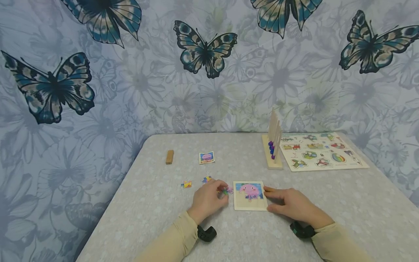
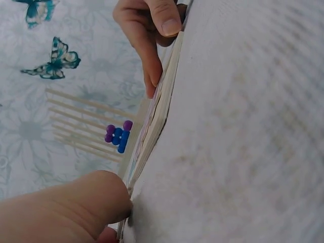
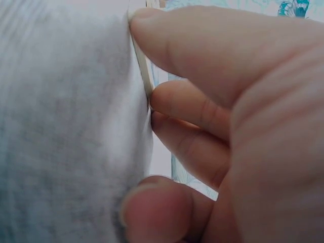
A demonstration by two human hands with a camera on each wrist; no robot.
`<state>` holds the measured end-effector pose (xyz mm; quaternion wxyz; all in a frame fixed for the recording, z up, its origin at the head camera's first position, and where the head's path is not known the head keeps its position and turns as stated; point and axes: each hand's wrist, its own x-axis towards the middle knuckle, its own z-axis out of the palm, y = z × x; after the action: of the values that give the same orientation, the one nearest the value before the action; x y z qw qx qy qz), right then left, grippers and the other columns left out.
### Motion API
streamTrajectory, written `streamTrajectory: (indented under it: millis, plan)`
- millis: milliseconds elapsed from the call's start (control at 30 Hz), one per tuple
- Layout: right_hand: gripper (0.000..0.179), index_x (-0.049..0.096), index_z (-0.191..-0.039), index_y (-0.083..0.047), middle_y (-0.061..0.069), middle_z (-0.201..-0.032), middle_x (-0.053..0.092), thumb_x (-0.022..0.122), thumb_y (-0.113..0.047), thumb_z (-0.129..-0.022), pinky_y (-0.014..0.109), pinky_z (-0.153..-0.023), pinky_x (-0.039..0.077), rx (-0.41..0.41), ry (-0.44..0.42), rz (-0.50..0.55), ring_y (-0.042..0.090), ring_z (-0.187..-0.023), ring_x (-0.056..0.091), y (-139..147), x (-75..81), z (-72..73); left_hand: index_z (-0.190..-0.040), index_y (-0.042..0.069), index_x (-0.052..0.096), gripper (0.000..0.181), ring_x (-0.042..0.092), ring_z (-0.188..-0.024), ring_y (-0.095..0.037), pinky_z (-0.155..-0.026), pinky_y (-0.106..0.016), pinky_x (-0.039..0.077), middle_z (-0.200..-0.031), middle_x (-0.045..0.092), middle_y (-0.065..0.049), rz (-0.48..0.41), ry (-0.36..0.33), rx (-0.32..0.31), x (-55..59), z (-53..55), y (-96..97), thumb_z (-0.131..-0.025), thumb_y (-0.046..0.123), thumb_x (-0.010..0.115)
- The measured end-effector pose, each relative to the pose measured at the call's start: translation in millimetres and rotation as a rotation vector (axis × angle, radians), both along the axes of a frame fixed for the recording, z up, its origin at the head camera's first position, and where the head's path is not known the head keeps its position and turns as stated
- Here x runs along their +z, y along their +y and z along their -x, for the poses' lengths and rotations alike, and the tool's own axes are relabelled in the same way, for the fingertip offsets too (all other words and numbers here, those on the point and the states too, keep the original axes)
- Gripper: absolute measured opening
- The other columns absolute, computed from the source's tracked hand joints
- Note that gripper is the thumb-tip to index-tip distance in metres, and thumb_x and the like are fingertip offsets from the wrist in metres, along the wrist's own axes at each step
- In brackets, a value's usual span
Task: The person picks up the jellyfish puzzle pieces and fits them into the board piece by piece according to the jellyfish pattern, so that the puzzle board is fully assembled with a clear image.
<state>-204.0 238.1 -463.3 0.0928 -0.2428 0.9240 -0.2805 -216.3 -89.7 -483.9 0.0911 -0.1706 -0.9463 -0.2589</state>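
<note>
Nearby, right hand: loosely spread, touching pale square wooden board along its right edge.
Left hand: half-curled, grip unclear, at small pink-green piece beside board's left edge.
Board: well off table's far edge; pink octopus readable only from head view.

Place: looked like an indoor play spot, home or playroom unclear | wall bore flowers and big butterflies | pale patterned cloth covered the table | small puzzle, bead stand, picture board lay out
</note>
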Motion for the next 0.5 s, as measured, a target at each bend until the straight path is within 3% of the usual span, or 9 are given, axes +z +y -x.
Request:
streamTrajectory:
  millis: [133, 200, 333, 400, 500]
  plan:
    - [0.061, 0.065, -0.14, -0.017, -0.003, -0.152, 0.054, 0.074, -0.051, -0.091, 0.022, -0.075, 0.042, -0.003, 0.004, -0.001, 0.0, -0.087, 0.056, -0.4, 0.2, 0.0, -0.114, 0.025, 0.072, 0.029, 0.064, -0.084, -0.007, -0.064, -0.024, 0.047, -0.103, 0.07, 0.008, -0.059, 0.005, 0.013, 1.5, -1.2, -0.1, -0.086, 0.027, 0.078]
    - [0.061, 0.065, -0.141, -0.018, -0.004, -0.152, 0.054, 0.074, -0.052, -0.091, 0.022, -0.076, 0.042, -0.002, 0.007, -0.004, 0.0, -0.091, 0.057, -0.5, -0.2, 0.1, -0.113, 0.024, 0.073, 0.027, 0.064, -0.085, -0.006, -0.065, -0.023, 0.048, -0.105, 0.07, 0.008, -0.087, 0.018, -0.012, 2.4, -1.9, -0.1, -0.087, 0.026, 0.078]
    - [0.062, 0.064, -0.142, -0.018, -0.003, -0.153, 0.053, 0.073, -0.052, -0.092, 0.023, -0.074, 0.042, 0.008, 0.006, -0.005, -0.001, -0.083, 0.054, 0.0, -0.6, 0.5, -0.113, 0.025, 0.074, 0.024, 0.056, -0.072, 0.0, -0.061, -0.019, 0.045, -0.108, 0.068, 0.009, -0.107, 0.037, -0.148, 2.7, -1.6, 0.8, -0.089, 0.025, 0.078]
    - [0.062, 0.064, -0.142, -0.017, -0.002, -0.154, 0.053, 0.073, -0.052, -0.092, 0.023, -0.071, 0.041, 0.014, 0.002, -0.002, -0.001, -0.07, 0.046, 0.5, -0.6, 0.9, -0.114, 0.026, 0.074, 0.023, 0.051, -0.067, 0.003, -0.059, -0.018, 0.044, -0.109, 0.067, 0.009, -0.101, 0.037, -0.223, 2.6, -0.6, 2.2, -0.091, 0.025, 0.078]
    - [0.061, 0.064, -0.142, -0.016, -0.001, -0.154, 0.052, 0.073, -0.051, -0.092, 0.022, -0.069, 0.041, 0.019, 0.012, 0.006, -0.002, -0.065, 0.04, 1.6, -1.9, 0.8, -0.115, 0.026, 0.075, 0.021, 0.047, -0.064, 0.006, -0.058, -0.015, 0.042, -0.111, 0.066, 0.008, -0.071, 0.044, -0.301, 0.6, 1.0, 4.5, -0.094, 0.028, 0.077]
